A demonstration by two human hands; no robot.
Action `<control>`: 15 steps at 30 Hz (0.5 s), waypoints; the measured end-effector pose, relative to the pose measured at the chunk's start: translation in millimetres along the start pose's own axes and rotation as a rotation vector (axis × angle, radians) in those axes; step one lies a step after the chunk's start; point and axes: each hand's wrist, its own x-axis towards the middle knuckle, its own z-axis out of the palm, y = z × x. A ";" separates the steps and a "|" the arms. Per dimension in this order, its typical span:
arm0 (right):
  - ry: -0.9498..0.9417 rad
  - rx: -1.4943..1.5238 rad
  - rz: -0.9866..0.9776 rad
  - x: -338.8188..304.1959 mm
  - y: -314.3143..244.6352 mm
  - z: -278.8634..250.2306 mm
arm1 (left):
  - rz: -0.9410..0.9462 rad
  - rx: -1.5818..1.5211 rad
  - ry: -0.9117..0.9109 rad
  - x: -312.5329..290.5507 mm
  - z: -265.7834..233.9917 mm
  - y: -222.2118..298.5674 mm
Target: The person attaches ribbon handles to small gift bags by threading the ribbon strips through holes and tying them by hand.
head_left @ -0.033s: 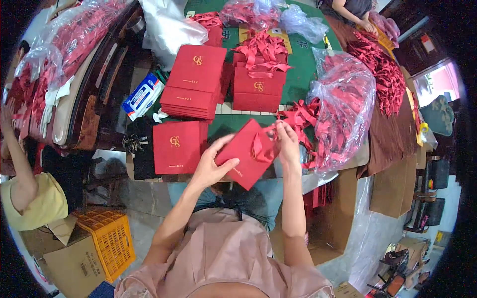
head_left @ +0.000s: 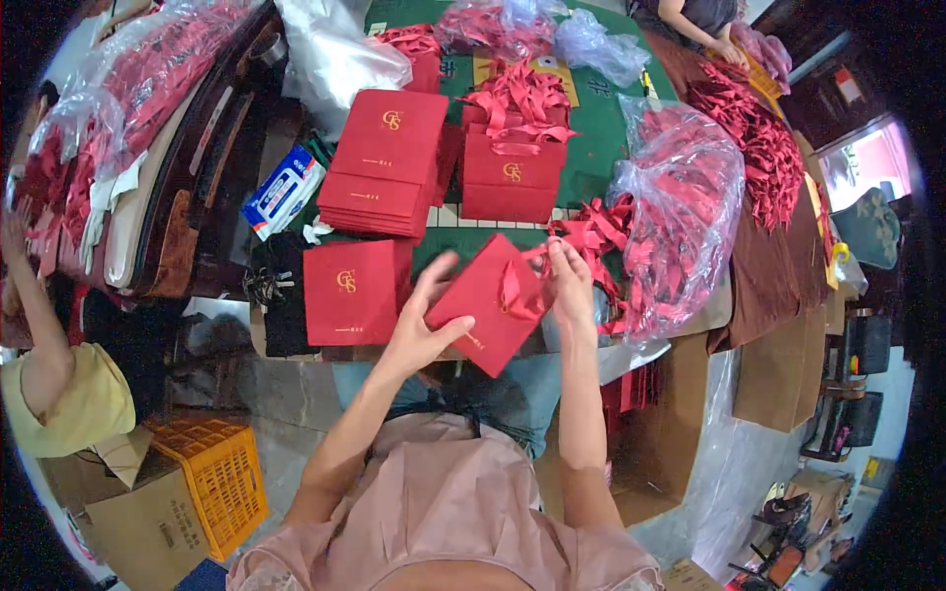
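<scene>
A small red paper gift bag (head_left: pixel 485 325) is held tilted just above the near table edge. My left hand (head_left: pixel 416 333) grips its left side, thumb across the front and fingers blurred at the edge. At the bag's upper right, my right hand (head_left: pixel 570 284) pinches a red ribbon (head_left: pixel 511 289) that loops down over the bag's front. What lies behind the bag is hidden. Left of my left hand lie flat red bags (head_left: pixel 347 293), with a taller stack of them (head_left: pixel 384 148) beyond. Bags with ribbon handles (head_left: pixel 513 175) lie straight ahead.
A clear plastic sack of red ribbons (head_left: pixel 680 217) lies right of my right hand, loose ribbons spilling out. A blue-and-white packet (head_left: pixel 284 192) sits at left. Co-workers' arms show at far left and top right. An orange crate (head_left: pixel 217 483) stands on the floor.
The fingers of my left hand have lifted slightly at the bag's edge. The bag and my right hand have hardly moved.
</scene>
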 end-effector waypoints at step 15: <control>0.107 -0.222 -0.142 33.4 -15.1 19.6 | -0.015 0.019 0.145 -26.8 20.8 6.1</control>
